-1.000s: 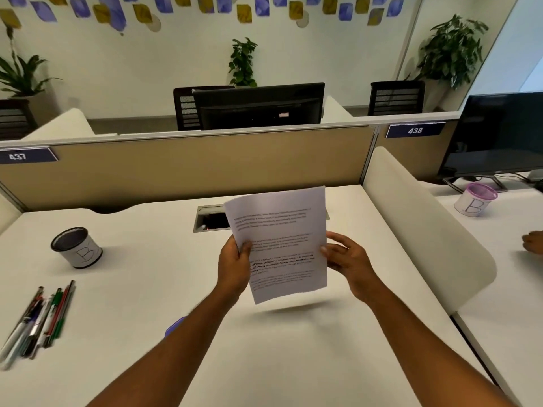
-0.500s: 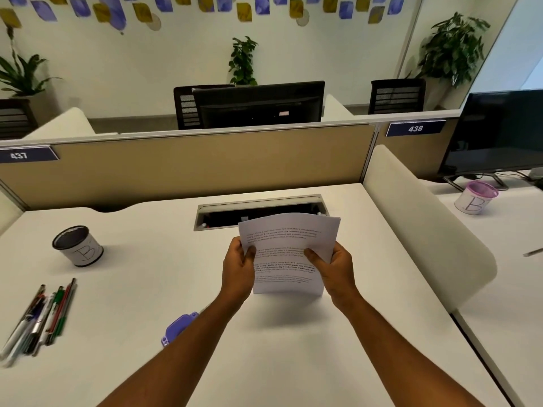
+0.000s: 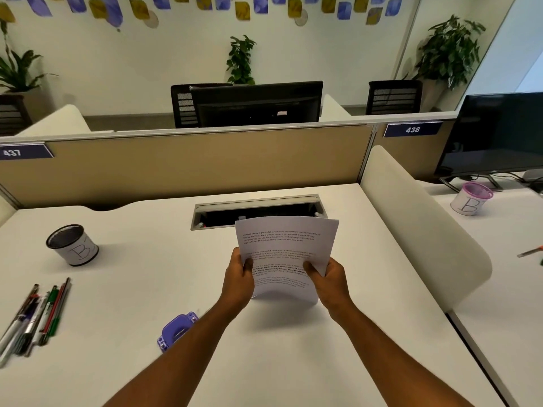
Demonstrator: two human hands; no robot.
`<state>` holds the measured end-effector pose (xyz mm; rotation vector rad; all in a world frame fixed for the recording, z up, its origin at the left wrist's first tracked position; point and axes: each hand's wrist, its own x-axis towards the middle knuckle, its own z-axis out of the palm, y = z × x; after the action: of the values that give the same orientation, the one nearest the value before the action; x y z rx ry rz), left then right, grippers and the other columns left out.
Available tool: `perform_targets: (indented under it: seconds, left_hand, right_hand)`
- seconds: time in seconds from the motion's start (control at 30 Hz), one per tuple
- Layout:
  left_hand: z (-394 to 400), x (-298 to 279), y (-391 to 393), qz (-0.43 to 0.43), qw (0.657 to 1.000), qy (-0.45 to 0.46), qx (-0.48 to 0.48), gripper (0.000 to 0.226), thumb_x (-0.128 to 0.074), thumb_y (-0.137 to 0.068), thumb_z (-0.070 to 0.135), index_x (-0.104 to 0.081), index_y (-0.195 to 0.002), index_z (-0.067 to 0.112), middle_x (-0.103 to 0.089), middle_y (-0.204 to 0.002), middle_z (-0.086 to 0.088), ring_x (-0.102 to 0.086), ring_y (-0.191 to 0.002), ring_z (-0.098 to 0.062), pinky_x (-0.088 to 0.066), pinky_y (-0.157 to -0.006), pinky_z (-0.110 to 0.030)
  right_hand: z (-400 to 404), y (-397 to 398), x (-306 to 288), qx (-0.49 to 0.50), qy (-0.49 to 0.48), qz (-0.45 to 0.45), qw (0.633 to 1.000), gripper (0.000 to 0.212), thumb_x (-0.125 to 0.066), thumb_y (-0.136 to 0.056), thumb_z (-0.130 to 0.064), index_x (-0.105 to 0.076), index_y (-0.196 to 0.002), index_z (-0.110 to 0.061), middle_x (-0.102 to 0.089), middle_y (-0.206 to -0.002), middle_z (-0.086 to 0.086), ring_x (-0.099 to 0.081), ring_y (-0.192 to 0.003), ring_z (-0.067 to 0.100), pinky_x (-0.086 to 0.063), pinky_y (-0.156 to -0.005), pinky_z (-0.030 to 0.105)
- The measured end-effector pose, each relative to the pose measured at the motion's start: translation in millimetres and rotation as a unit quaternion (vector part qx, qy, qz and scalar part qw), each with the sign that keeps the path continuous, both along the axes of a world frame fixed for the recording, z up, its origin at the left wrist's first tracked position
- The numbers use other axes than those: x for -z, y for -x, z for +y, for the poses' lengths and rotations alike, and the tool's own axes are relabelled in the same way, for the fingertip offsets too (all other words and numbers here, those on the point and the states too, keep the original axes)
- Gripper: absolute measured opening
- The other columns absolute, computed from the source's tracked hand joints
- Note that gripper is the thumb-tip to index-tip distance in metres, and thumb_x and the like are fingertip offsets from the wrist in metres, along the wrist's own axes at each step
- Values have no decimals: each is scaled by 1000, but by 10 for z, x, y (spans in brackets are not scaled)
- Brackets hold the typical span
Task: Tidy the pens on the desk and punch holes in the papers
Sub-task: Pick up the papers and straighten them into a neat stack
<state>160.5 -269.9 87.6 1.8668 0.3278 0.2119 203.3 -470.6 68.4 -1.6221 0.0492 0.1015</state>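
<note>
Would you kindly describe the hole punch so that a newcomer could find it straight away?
Start at the white desk below the tan partition. Just left of the person's left forearm lies the hole punch, partly hidden by it. It is small and purple, unlike the loose pens and the black mesh cup further left.

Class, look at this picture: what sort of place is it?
Most likely an open-plan office: numbered desk dividers such as 438, a monitor beyond the partition, and mesh office chairs behind.

pens (image 3: 32, 317) blurred — hole punch (image 3: 176, 330) half hidden
</note>
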Motion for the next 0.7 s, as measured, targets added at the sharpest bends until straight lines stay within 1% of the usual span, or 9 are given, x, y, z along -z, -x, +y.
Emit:
perform_targets:
  seconds: [0.07, 0.17, 0.2, 0.27, 0.4, 0.47, 0.53, 0.63, 0.7]
  left_hand:
    - [8, 52, 15, 16, 1000, -8, 5, 29, -36, -105, 12, -43, -130, 24, -57, -114, 3, -59, -106, -17, -57, -82, -32]
    - [1, 74, 16, 17, 1000, -23, 2, 29, -34, -105, 10, -44, -127, 26, -58, -113, 3, -60, -105, -18, -56, -81, -30]
    - [-4, 75, 15, 17, 1000, -26, 2, 29, -34, -104, 9, -44, -126, 25, -58, -113, 2, -60, -104, -18, -57, -82, -31]
    - [-15, 91, 30, 23, 999, -26, 4, 30, -34, -104, 8, -44, -127, 23, -58, -114, 0, -60, -105, -18, -58, -84, -34]
    - [-59, 151, 94, 43, 999, -20, 10, 33, -36, -103, 6, -43, -131, 22, -58, -118, -1, -59, -108, -20, -58, -88, -37]
    - [-64, 145, 110, 54, 998, -21, 10, 31, -35, -103, 7, -43, -129, 22, -58, -118, -1, -60, -108, -20, -58, -88, -38]
    - [-27, 121, 106, 61, 998, -21, 14, 27, -34, -104, 9, -43, -127, 20, -58, -118, -1, -61, -107, -19, -58, -87, -38]
    - [105, 69, 90, 72, 997, -8, 23, 24, -35, -104, 13, -48, -124, 17, -61, -120, -2, -62, -106, -17, -58, -89, -40]
    - [192, 36, 91, 88, 996, 13, 20, 23, -37, -105, 15, -51, -123, 17, -62, -120, -2, -63, -106, -18, -57, -91, -42]
  right_hand:
    - [-13, 11, 38, -4, 6, 0, 1000, 25, -69, -94, -20, -65, -118, -25, -73, -109, -3, -70, -99, 21, -61, -80, 33]
    - [-25, 7, 66, 7, 16, -9, 1000, 20, -70, -94, -21, -67, -113, -25, -74, -105, -4, -71, -96, 20, -60, -74, 27]
    - [-25, 7, 77, 12, 18, -12, 1000, 20, -70, -94, -22, -67, -113, -24, -75, -105, -5, -71, -95, 19, -60, -73, 26]
    - [-21, 25, 119, 11, 25, -14, 1000, 23, -69, -94, -23, -67, -117, -21, -75, -106, -4, -71, -96, 19, -62, -75, 28]
    - [-16, 92, 224, -1, 62, -13, 998, 26, -68, -95, -23, -64, -121, -22, -73, -109, -1, -70, -99, 20, -62, -86, 40]
    - [-27, 83, 225, 3, 83, -19, 996, 23, -67, -95, -24, -63, -118, -26, -73, -107, -2, -70, -97, 20, -63, -85, 41]
    - [-54, 56, 172, -4, 90, -20, 996, 20, -69, -95, -24, -64, -113, -27, -74, -105, -4, -72, -94, 19, -63, -81, 40]
    - [-96, 25, 51, -38, 58, 9, 998, 19, -71, -93, -22, -68, -112, -22, -76, -103, -4, -74, -90, 19, -64, -76, 37]
    - [-102, 4, 5, -58, 32, 38, 997, 20, -75, -90, -19, -70, -110, -18, -78, -102, -1, -76, -90, 23, -64, -77, 38]
